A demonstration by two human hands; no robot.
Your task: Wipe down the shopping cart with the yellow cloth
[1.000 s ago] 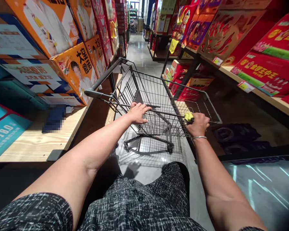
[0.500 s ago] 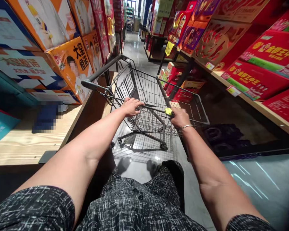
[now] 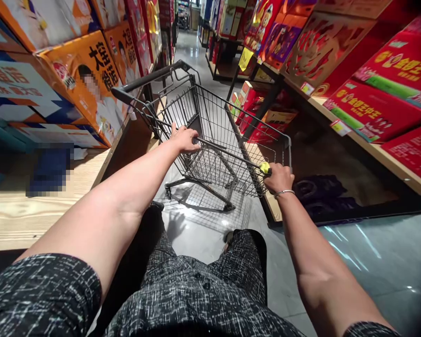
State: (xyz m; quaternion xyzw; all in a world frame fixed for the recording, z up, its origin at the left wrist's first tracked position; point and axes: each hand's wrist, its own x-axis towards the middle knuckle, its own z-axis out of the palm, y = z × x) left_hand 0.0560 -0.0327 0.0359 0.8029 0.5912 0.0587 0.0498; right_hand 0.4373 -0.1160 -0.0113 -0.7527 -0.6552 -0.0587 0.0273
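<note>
A grey wire shopping cart (image 3: 231, 119) stands in the aisle, turned so that its handle (image 3: 149, 77) points left and one long side of its basket faces me. My left hand (image 3: 185, 139) lies on the near top rim, fingers bent over the bar and thumb raised. Farther right along the same rim, my right hand (image 3: 279, 179) is closed around a small yellow-green thing (image 3: 264, 167) pressed against the bar. Its kind is unclear, and most of it is hidden in my fist. Only wire mesh shows inside the basket.
Orange cartons (image 3: 80, 79) are stacked on a wooden shelf (image 3: 56, 210) at left, with a dark blue blurred item (image 3: 51, 168) in front. Red gift boxes (image 3: 382, 103) fill the right shelf, whose corner comes close to the cart. The tiled aisle (image 3: 189, 51) runs ahead.
My right hand has slid right along the rim, the yellow-green thing moving with it. My left hand has shifted slightly up and left. The cart sits slightly left and higher in view.
</note>
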